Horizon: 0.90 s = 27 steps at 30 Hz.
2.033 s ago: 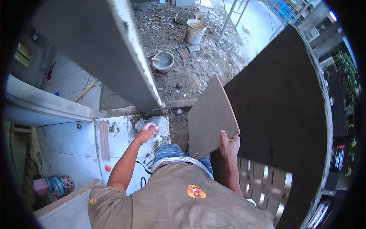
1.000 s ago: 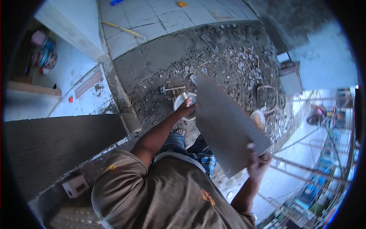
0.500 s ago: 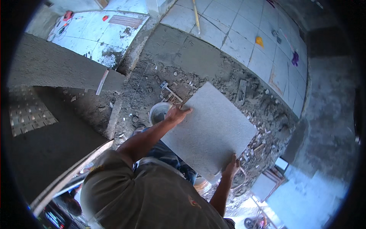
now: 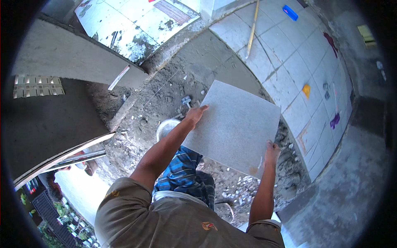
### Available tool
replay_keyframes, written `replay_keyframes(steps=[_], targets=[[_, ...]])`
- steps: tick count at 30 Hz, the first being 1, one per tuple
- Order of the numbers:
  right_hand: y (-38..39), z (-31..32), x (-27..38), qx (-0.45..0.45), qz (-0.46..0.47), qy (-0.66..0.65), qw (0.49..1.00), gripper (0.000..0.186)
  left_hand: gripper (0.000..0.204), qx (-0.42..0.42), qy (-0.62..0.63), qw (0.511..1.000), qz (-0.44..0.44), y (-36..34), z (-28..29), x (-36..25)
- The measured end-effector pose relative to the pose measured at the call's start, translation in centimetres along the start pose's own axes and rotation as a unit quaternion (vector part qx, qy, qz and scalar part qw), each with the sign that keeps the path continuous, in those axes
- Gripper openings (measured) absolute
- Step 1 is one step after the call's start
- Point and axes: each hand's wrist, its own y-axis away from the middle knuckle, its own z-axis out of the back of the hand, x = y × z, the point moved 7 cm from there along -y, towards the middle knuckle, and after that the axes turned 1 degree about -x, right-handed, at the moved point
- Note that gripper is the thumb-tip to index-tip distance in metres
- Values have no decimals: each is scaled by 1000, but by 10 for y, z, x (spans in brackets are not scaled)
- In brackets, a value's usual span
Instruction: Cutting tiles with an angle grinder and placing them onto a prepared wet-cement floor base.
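Note:
A large square grey tile (image 4: 237, 128) is held up in front of me by both hands. My left hand (image 4: 195, 115) is closed on its left edge, thumb on the upper face and fingers hidden beneath. At the right edge, my right hand (image 4: 271, 152) grips near the lower corner, its fingers partly out of sight. A brown patch marks the tile's lower corner. Beside my left forearm stands a pale bucket (image 4: 166, 129), partly covered by that arm. Just beyond my left hand lies a hammer (image 4: 186, 100) on the rough ground, its handle partly hidden.
Wet grey mortar (image 4: 215, 62) is spread beyond the tile, up to laid pale floor tiles (image 4: 285, 82). On those lie a wooden stick (image 4: 252, 31), a blue object (image 4: 290, 13) and a yellow piece (image 4: 306, 90). A low plastered wall (image 4: 74, 53) stands at left; rubble (image 4: 244, 190) covers nearby ground.
The tile has turned and moved slightly right, with both hands still on it. My right hand has risen and gone right. The whole view has swung, showing more at the lower left.

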Motion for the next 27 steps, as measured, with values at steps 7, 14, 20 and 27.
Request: replay_keyframes(steps=[7,14,20,27], targets=[[-196,-182,52,-90,70,96,989,54,85,-101,-34,994,16,-242,18,0],[-385,-430,92,2,244,96,965,56,83,-286,138,947,48,-462,51,78],[-432,-528,75,69,251,118,958,53,69,-277,307,910,41,-526,67,122],[-434,-541,59,58,242,57,967,48,71,-272,182,945,3,-550,74,132]])
